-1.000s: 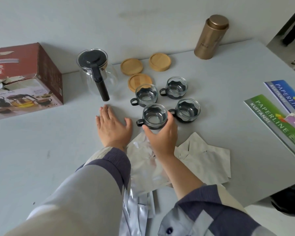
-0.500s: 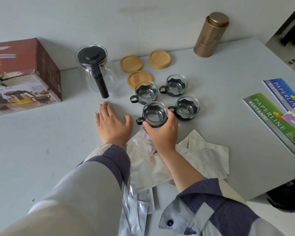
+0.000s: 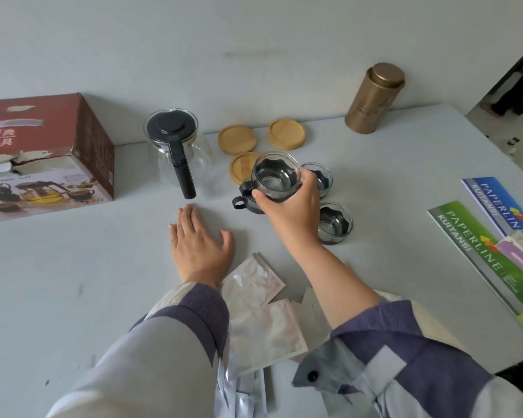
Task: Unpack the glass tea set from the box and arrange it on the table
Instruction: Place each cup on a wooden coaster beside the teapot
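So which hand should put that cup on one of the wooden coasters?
The right hand, probably. It already grips the glass cup, lifted just in front of the nearest wooden coaster. The left hand lies flat on the table, holding nothing, farther from the coasters.

Soft, even daylight, no glare.
You get faint shadows on the table (image 3: 73, 267), wide-angle bending at frame edges, slight overall softness.
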A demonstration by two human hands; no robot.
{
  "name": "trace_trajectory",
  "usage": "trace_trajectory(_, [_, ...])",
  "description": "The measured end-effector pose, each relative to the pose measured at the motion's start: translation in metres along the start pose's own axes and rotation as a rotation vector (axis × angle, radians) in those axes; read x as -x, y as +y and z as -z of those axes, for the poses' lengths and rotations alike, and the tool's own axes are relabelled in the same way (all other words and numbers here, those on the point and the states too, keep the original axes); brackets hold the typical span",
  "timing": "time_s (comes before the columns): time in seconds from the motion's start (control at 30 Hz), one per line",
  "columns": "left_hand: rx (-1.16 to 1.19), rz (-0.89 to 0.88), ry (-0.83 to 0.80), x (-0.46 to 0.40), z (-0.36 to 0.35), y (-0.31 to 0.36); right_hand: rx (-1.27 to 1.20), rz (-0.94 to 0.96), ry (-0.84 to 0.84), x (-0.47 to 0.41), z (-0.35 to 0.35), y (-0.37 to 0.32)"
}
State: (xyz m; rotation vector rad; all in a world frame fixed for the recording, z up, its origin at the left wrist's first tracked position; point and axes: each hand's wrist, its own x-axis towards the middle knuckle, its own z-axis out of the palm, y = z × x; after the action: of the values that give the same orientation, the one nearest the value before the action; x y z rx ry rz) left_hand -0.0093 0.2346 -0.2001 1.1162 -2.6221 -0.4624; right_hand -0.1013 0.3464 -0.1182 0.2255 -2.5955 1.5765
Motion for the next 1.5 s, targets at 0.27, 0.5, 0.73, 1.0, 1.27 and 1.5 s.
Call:
trace_trajectory(0.27, [-0.009, 0.033, 0.027, -0.009, -0.003, 0.002, 0.115, 0.036, -0.130, -0.086, -0.060, -0.028])
trace_trajectory(0.5, [-0.009, 0.053, 0.051, -0.011, -0.002, 0.001, 0.231, -0.052, -0.260, -0.136, -0.109, -0.025])
trace_trajectory(0.73, [-0.021, 0.064, 0.041, -0.011, 0.000, 0.003, 0.372, -0.104, -0.262, -0.147, -0.123, -0.019])
trace_trajectory(1.0, [-0.027, 0.064, 0.039, -0.011, 0.000, 0.003, 0.483, -0.113, -0.294, -0.148, -0.124, -0.022])
trace_trajectory(1.27, [-0.021, 0.051, 0.027, -0.009, 0.001, 0.004, 0.266, -0.137, -0.269, -0.130, -0.075, -0.032])
trace_trajectory(1.5, [-0.010, 0.048, 0.016, -0.007, 0.002, 0.004, 0.053, -0.086, -0.220, -0.043, -0.028, -0.003])
